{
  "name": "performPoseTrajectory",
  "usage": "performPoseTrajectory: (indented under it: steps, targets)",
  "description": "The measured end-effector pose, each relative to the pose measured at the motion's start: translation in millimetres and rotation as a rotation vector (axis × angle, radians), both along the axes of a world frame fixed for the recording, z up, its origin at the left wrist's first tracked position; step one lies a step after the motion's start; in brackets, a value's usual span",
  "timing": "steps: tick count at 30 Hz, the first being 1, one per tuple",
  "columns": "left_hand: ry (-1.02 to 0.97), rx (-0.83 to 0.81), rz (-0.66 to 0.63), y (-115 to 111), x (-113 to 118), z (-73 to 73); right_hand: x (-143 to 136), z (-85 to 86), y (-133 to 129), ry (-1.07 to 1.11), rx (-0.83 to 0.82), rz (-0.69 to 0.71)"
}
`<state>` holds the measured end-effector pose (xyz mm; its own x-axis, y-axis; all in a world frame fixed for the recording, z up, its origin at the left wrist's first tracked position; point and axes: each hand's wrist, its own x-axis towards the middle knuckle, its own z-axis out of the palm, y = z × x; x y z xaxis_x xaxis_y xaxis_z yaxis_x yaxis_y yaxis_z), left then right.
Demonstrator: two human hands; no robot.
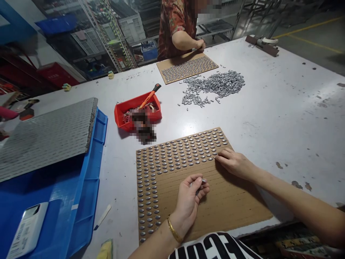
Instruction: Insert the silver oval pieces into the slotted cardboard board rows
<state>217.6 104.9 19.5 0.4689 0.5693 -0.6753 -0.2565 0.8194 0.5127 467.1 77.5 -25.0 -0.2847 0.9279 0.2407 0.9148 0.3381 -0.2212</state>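
Note:
A brown cardboard sheet (212, 205) lies before me, with rows of small silver oval metal pieces (172, 144) along its far part and left side. My left hand (192, 194) is curled above the sheet's bare middle, and one silver oval piece (204, 181) shows between thumb and fingers. Whatever else the palm contains is mostly hidden. At the right end of the lowest long row, my right hand (235, 163) reaches down with its fingertips pressed together on the cardboard. Its fingers cover what they pinch, if anything.
A loose pile of silver pieces (226, 84) lies further back, near another person's cardboard sheet (168, 67); that person's hand (199, 44) is at it. A red bin (125, 124) holds an orange-handled tool (150, 96). At left, a blue crate (86, 201) bears stacked filled sheets (51, 136).

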Motion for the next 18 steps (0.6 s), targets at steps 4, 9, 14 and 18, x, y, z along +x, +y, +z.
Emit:
performPoseTrajectory:
  steps: [4, 9, 14, 18]
  targets:
    - [0.001, 0.024, 0.022, -1, -3, -0.6, -10, 10.9, -5, 0.099, 0.012, -0.075]
    - [0.019, 0.041, 0.001, -2, 0, -4.2, -53, 37.7, -21, 0.471, -0.125, -0.031]
    - [0.039, 0.03, -0.008, -5, 6, -1.5, -79, 41.4, -30, 0.67, -0.208, 0.005]
    - [-0.007, 0.013, -0.025, -5, 7, 1.5, -74, 32.5, -31, 0.68, -0.215, 0.007]
